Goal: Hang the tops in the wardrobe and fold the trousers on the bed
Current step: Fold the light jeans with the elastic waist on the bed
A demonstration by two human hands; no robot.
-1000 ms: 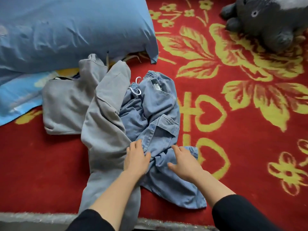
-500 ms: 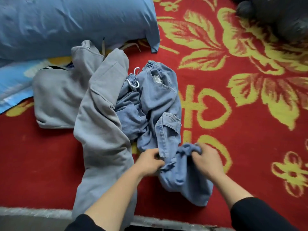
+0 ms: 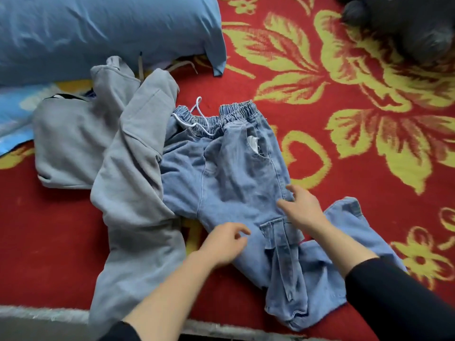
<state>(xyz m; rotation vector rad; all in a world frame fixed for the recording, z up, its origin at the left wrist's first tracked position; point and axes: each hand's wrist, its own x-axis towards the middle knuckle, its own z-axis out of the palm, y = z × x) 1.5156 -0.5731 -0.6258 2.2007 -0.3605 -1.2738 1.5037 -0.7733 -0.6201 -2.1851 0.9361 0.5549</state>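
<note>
- On the bed, over a red cover (image 3: 320, 99) patterned with yellow flowers, a pair of light blue denim trousers (image 3: 229, 173) lay spread out, with the elastic waistband at the far side and the legs running back toward the person
- A white drawstring (image 3: 197, 114) looped out of the waistband, and a cargo pocket (image 3: 278, 232) with a hanging strap showed on the leg beside the right hand; the lower legs lay crumpled over each other near the bed's front edge
- The left hand (image 3: 222, 244) was at the inner edge of the trousers below the crotch, its fingers loosely curled and holding nothing; whether it touched the cloth could not be told
- The right hand (image 3: 302, 207) lay over the outer seam of the trousers just above the cargo pocket, its fingers spread and relaxed, gripping nothing
- Both forearms were bare, with black sleeves (image 3: 398, 303) pushed up toward the elbows
- A long grey garment (image 3: 138, 193) lay just left of the denim trousers, overlapping their left side, and ran from the pillow down over the front edge of the bed
- A folded grey garment (image 3: 71, 143) sat further left, partly under the long one
- A blue pillow (image 3: 98, 28) filled the far left corner, touching the tops of both grey garments
- A dark grey plush toy (image 3: 406, 25), blurred, sat in the far right corner, well apart from the clothes
</note>
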